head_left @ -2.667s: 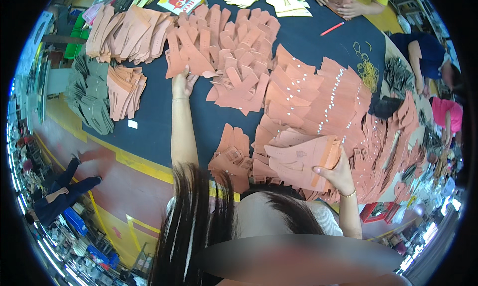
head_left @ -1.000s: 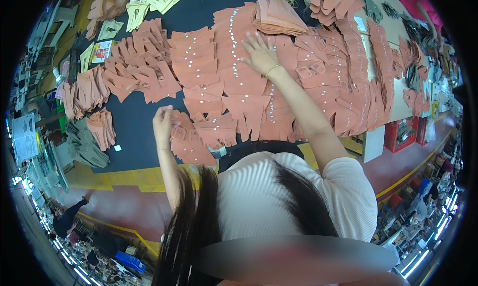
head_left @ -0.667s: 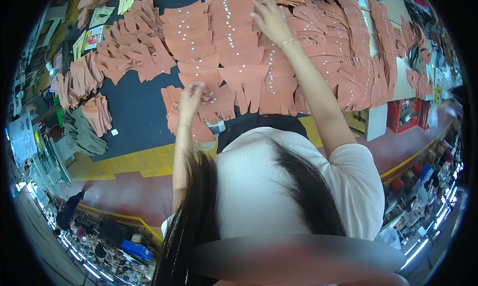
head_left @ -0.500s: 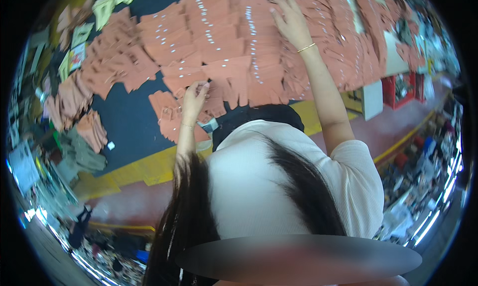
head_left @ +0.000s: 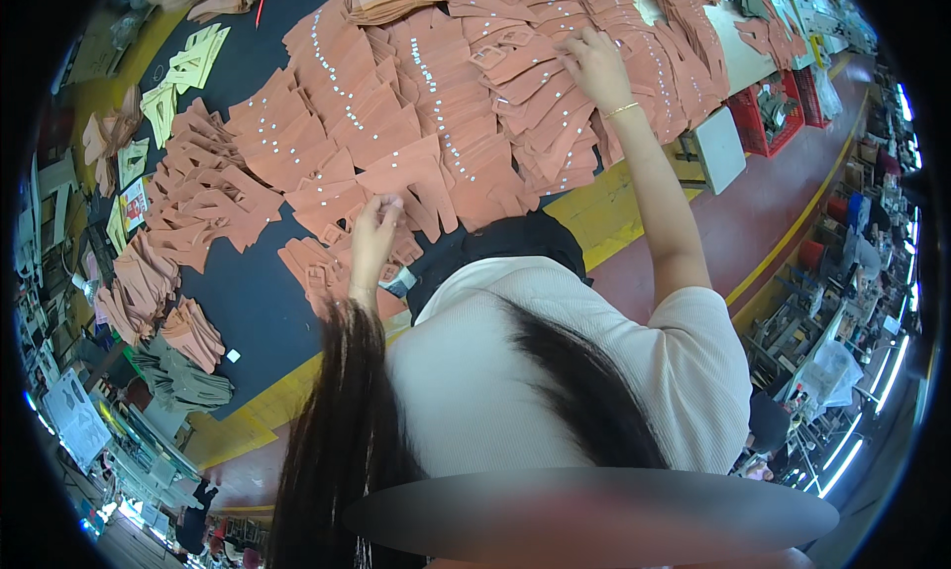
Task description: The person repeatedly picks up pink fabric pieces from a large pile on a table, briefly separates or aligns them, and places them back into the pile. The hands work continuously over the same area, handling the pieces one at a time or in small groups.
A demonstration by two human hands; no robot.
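terracotta cut fabric pieces (head_left: 436, 94) with rows of small white tags cover the dark blue cutting table (head_left: 238, 311) in overlapping fans, and we are bent over them with both arms out. our left hand (head_left: 374, 234) sits near the table's near edge, fingers curled and pinched on the corner of one terracotta piece at the front of the spread, just above a smaller loose stack of the same cloth (head_left: 317, 272). our right hand (head_left: 594, 64) reaches farther, to the far right of the layout; it rests palm down with the fingers bent onto the overlapped pieces there, and we cannot tell whether it grips one or only presses on them. a thin gold bracelet (head_left: 624, 108) circles that wrist.

we judge the work in hand to be sorting or gathering the tagged pieces: one is being picked at the near edge while the far hand steadies or selects another. the next move probably calls for lifting a single layer cleanly off its neighbours without dragging the fan out of order, since the pieces overlap closely.

pale yellow cut pieces (head_left: 193, 64) lie at the far left, and grey-green folded fabric (head_left: 183, 376) sits at the near left beside more terracotta bundles.
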